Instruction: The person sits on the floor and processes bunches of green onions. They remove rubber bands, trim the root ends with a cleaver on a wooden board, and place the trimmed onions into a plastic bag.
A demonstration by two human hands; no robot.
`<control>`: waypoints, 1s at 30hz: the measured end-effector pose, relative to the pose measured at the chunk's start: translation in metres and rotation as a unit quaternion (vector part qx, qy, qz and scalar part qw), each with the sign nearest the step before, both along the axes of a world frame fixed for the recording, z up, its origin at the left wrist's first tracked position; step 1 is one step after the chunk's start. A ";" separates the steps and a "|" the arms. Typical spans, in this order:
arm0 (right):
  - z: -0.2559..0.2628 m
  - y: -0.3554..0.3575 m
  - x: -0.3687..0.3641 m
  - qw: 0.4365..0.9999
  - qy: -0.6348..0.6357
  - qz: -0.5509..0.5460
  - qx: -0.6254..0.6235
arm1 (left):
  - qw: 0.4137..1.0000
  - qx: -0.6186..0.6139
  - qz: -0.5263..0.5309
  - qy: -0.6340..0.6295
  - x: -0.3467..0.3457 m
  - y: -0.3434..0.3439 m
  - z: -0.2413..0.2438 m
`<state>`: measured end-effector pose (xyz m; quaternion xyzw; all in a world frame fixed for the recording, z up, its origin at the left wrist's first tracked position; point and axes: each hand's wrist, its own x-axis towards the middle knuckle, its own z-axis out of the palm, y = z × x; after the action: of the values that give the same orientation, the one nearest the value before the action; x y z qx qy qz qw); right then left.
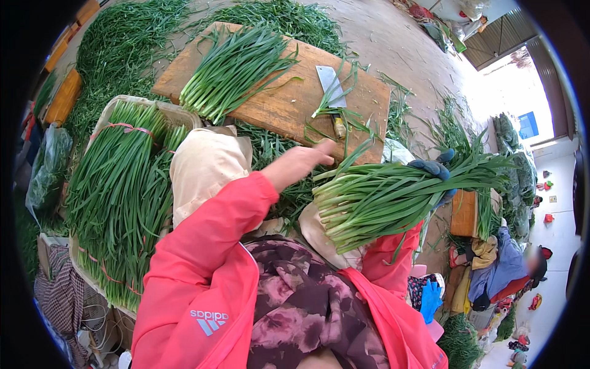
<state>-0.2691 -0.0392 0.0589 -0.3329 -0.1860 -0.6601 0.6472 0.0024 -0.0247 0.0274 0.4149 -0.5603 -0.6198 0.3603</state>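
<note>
My left hand (299,165), bare and a little blurred, is stretched over the near edge of a wooden board (276,108). Its fingertips are close to the handle of a cleaver (331,85), and whether they pinch anything is unclear. Loose green leaves lie across the cleaver. In a blue glove, my right hand (433,171) grips a bunch of garlic chives (378,198) above my knee, pale stem ends pointing left. Another pile of garlic chives (235,71) rests on the board's far left part.
Left of my knee, a white plastic basket (179,115) holds chives tied with pink bands. Cut leaves (124,55) heap on the floor beyond the board. At right, another person (495,267) sits near a wooden block (463,213); a blue glove (430,300) lies closer to me.
</note>
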 end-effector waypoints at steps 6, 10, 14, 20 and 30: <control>0.007 0.005 0.014 1.000 0.003 0.024 0.017 | 0.959 0.119 0.029 0.255 -0.026 -0.007 0.008; -0.005 0.003 -0.004 0.998 -0.012 -0.023 0.051 | 0.884 0.141 0.052 0.443 -0.012 -0.001 0.012; -0.009 0.005 0.001 0.998 -0.016 -0.020 0.061 | 0.855 0.151 0.078 0.490 0.000 0.011 0.004; -0.010 0.001 -0.050 0.995 0.005 -0.072 0.063 | 0.969 0.136 0.098 0.182 0.066 0.014 -0.048; 0.008 0.004 -0.007 0.993 0.054 -0.054 0.094 | 0.924 -0.359 0.100 -0.093 -0.020 0.008 0.045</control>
<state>-0.2757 -0.0355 0.0672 -0.3152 -0.0698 -0.6896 0.6482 -0.0171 -0.0167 0.0727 0.3674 -0.7317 -0.2971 0.4913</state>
